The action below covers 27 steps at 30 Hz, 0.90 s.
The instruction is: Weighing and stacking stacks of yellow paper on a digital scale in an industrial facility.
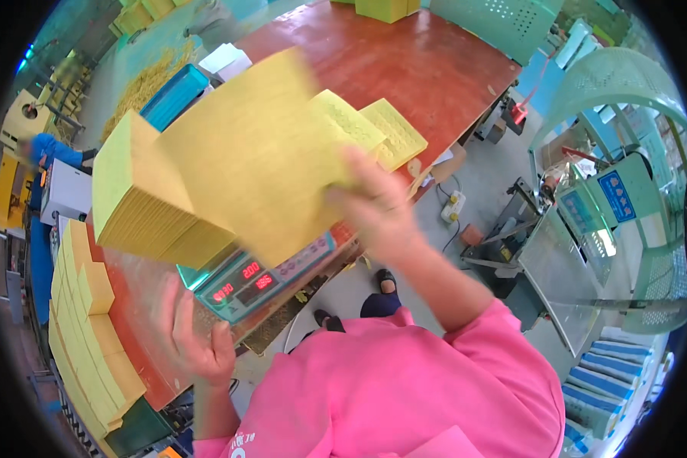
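Note:
My right hand point(378, 200) grips the right edge of a yellow paper sheet point(248, 153), thumb below and fingers on top. The sheet is tilted and slightly blurred; I cannot tell whether it is one sheet or a few. Its left part overlaps a tall stack of yellow paper point(149, 195). That stack rises by a digital scale point(263, 282) with red lit figures, and hides most of its top. My left hand point(195, 332), smeared by motion, is empty with thumb and fingers apart, just left of the scale's front panel.
Small yellow paper stacks point(397, 133) lie on the red table point(412, 61), right of the sheet. More yellow stacks point(88, 336) line the left edge. A blue tray point(172, 95) sits behind the tall stack. A green machine point(603, 191) stands at the right.

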### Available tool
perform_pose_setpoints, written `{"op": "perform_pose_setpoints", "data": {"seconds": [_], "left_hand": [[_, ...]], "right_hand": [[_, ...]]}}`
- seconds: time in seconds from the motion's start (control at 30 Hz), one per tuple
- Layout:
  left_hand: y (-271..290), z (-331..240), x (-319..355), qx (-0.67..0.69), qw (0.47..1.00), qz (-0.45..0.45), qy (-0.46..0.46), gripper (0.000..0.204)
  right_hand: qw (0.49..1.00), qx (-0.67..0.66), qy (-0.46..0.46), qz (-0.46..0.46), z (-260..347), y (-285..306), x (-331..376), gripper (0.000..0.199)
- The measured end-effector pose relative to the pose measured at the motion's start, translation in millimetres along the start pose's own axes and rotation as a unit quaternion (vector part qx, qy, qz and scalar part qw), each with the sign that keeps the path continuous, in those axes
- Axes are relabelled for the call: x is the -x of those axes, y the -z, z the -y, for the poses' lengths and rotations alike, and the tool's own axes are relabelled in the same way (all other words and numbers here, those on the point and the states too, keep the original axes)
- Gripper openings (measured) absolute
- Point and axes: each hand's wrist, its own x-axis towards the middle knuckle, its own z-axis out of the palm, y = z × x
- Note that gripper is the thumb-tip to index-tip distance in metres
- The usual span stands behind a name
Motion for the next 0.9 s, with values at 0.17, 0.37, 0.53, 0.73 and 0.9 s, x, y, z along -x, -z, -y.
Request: {"op": "perform_pose_setpoints", "data": {"seconds": [0.17,0.37,0.53,0.73,0.9], "left_hand": [[-86,-49,10,0.204,0.947,0.093,0.230,0.025],[-220,-100,-13,0.511,0.699,0.234,0.441,0.033],[-294,-109,-38,0.570,0.549,0.195,0.579,0.045],[-332,-118,-46,0.596,0.522,0.140,0.594,0.040],[-337,-127,-54,0.583,0.533,0.114,0.602,0.041]], "right_hand": [[0.982,-0.008,-0.087,-0.170,10,162,-47,0.040],[0.965,0.020,-0.223,-0.133,-52,250,-69,0.042],[0.961,0.036,-0.266,-0.071,-76,248,-85,0.044],[0.955,0.044,-0.293,-0.012,-86,226,-111,0.045],[0.953,0.163,-0.255,0.030,-115,235,-114,0.046]]}}
